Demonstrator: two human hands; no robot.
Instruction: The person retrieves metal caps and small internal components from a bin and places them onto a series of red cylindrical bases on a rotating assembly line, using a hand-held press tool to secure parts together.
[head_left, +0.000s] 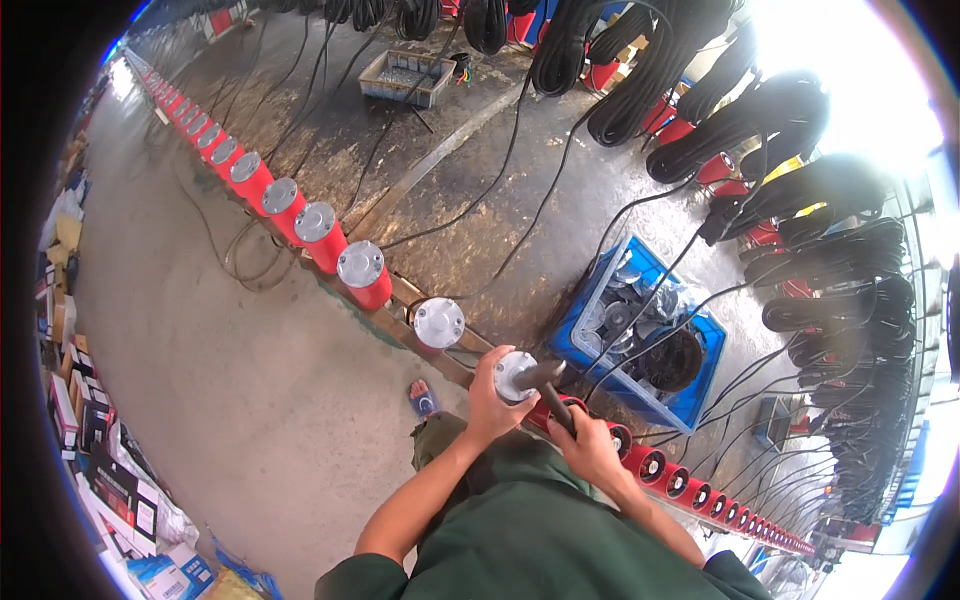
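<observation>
My left hand (488, 402) is wrapped round a silver round metal cap (508, 372), its thumb and fingers on the rim. This cap stands in a long line of red cylinders. A hammer (560, 408) is gripped by its dark handle in my right hand (594, 450). The hammer's head hangs over the right part of the cap; whether it touches cannot be made out. Just up and left of my left hand stands a capped red cylinder (439, 324). To the lower right, several red cylinders (648, 464) have uncovered dark ends.
More capped cylinders (361, 264) run to the upper left. A blue crate (708, 372) with dark round parts stands right of the line. Black cables cross the floor to hanging coils (845, 255). A grey bin (405, 78) sits at the back; boxes (120, 495) lie far left.
</observation>
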